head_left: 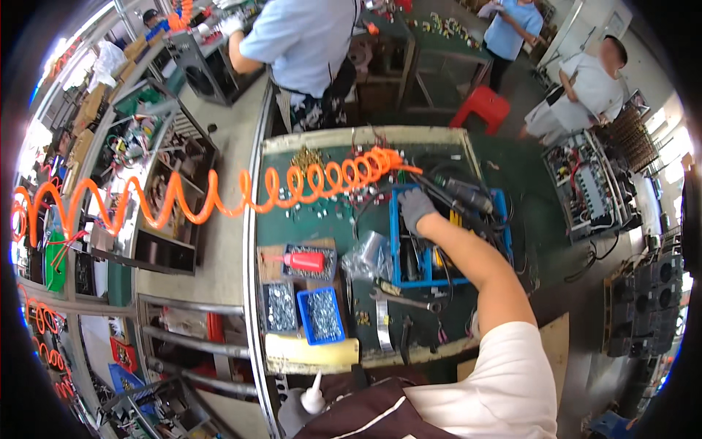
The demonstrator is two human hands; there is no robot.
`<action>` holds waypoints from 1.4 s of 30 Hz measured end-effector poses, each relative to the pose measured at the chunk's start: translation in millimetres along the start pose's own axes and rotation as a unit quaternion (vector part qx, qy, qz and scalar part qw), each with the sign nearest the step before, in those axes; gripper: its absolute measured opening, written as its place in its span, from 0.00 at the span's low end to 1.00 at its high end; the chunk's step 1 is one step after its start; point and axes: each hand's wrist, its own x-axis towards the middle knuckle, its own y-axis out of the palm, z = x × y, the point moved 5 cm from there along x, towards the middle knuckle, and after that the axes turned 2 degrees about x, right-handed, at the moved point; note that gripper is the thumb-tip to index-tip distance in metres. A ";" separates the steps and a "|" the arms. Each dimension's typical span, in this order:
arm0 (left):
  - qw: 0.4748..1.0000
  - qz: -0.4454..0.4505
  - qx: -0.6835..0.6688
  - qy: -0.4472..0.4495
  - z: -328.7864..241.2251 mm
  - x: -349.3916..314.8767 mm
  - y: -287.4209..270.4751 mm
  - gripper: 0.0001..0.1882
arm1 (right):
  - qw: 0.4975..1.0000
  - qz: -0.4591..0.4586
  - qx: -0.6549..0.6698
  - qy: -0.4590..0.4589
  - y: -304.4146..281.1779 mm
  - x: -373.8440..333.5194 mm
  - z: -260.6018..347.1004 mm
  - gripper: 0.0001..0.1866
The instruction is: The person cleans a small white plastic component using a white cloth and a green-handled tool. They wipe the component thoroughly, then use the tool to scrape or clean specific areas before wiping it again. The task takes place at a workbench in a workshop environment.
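Note:
My right hand, in a grey glove, reaches over the left part of a blue divided bin. Its fingers look loosely stretched and their tips are partly hidden; I see nothing held in them. Power tools and cables fill the bin. Low at the picture's bottom, close to my body, my left hand, also gloved, is closed around a white nozzle bottle. Clear plastic wrapping lies against the bin's left side. A wrench rests in front of the bin.
An orange coiled air hose stretches across the bench. Screw trays, including a blue one, stand at the left with a red bottle on top. Loose small parts are scattered behind. A person works beyond the bench; a red stool stands right.

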 end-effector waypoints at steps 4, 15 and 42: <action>1.000 -0.004 0.000 0.000 0.7 11.2 8.6 0.28 | 1.000 0.017 -0.013 -0.012 -0.7 7.2 -2.6 0.13; 1.000 -0.012 -0.005 -0.006 -11.2 18.1 13.0 0.27 | 0.999 0.032 -0.003 0.005 11.1 7.4 -0.1 0.15; 0.951 0.134 -0.271 -0.066 58.2 -67.7 -19.5 0.29 | 0.998 0.033 0.046 0.034 -68.1 16.8 -11.2 0.13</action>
